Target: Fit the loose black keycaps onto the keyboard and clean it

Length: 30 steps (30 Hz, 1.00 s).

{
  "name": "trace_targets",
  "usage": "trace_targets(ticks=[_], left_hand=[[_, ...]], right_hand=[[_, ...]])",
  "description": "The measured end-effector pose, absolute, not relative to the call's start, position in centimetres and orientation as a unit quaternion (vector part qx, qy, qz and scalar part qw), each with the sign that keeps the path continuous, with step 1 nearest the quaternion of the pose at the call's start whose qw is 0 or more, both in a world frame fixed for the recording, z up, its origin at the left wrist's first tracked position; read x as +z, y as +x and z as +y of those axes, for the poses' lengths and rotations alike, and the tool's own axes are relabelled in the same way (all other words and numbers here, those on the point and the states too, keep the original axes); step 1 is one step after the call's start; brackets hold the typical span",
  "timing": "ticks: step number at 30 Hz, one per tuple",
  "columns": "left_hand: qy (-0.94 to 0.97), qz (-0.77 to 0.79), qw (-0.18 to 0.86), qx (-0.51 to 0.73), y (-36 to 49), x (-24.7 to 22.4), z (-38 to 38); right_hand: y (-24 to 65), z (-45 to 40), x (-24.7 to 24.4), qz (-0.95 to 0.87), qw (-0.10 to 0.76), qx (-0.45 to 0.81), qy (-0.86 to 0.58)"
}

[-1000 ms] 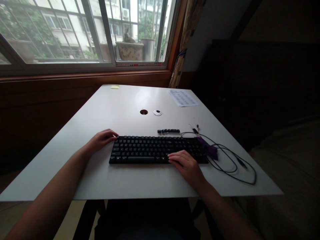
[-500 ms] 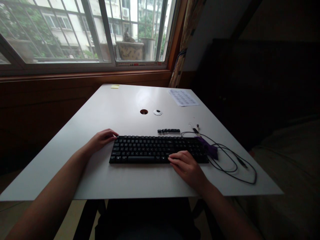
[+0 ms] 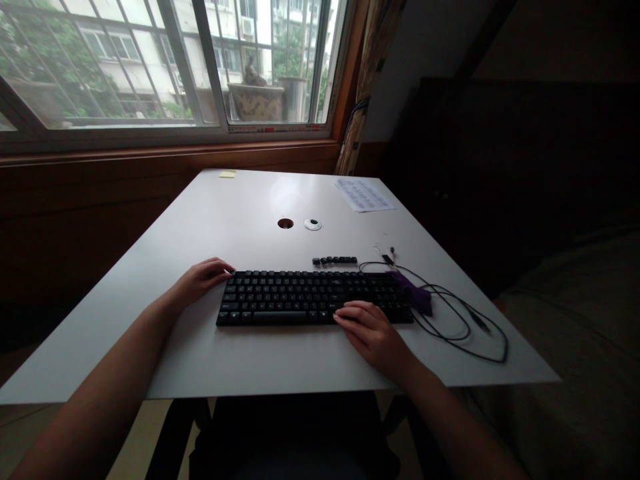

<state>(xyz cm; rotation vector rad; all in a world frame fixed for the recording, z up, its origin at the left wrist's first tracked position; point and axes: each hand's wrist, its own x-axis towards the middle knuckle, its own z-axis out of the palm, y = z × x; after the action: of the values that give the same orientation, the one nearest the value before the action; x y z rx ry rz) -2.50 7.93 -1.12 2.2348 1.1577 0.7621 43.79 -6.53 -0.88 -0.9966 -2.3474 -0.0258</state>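
A black keyboard [image 3: 285, 300] lies flat near the front of the white table [image 3: 240, 363]. My left hand [image 3: 207, 275] is at its back left corner, thumb and fingers pressed together; a small white bit shows at the fingertips, too small to name. Over the keyboard's lower right part rests my right hand [image 3: 367, 327], its fingers together and bent, the fingertips on or just above the keys. What is under those fingers is hidden. Behind the keyboard several loose black keycaps [image 3: 335, 260] stand in a row.
A black cable [image 3: 493, 360] loops on the right beside a purple cloth [image 3: 415, 293]. Farther back are a round hole [image 3: 285, 224], a white ring-shaped cover [image 3: 313, 225], printed sheets [image 3: 365, 195] and a yellow note [image 3: 227, 174]. The window is beyond.
The view has shifted slightly, so the table and the things on it appear a little further left. Both hands keep nearly the same places at the keyboard.
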Motion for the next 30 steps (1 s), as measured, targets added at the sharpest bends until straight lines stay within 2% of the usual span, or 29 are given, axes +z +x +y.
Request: trace_targets(ticks=[6, 14, 21, 24, 30], left_hand=[[0.818, 0.429, 0.258, 0.283, -2.3, -0.8, 7.7], [0.816, 0.428, 0.26, 0.289, -2.3, -0.9, 7.8], [0.809, 0.437, 0.269, 0.287, -2.1, -0.7, 7.6], [0.808, 0.44, 0.271, 0.284, -2.1, -0.5, 7.5], [0.81, 0.442, 0.267, 0.279, -2.2, -0.6, 7.6]], right_hand=[[43.1, -7.2, -0.3, -0.881, 0.289, -0.008, -0.374], [42.7, -7.3, 0.4, -0.917, 0.205, 0.015, -0.342], [43.5, -7.8, 0.1, -0.884, 0.314, 0.012, -0.347], [43.4, -7.7, 0.0, -0.867, 0.321, 0.0, -0.381], [43.4, -7.7, 0.0, -0.877, 0.326, -0.009, -0.354]])
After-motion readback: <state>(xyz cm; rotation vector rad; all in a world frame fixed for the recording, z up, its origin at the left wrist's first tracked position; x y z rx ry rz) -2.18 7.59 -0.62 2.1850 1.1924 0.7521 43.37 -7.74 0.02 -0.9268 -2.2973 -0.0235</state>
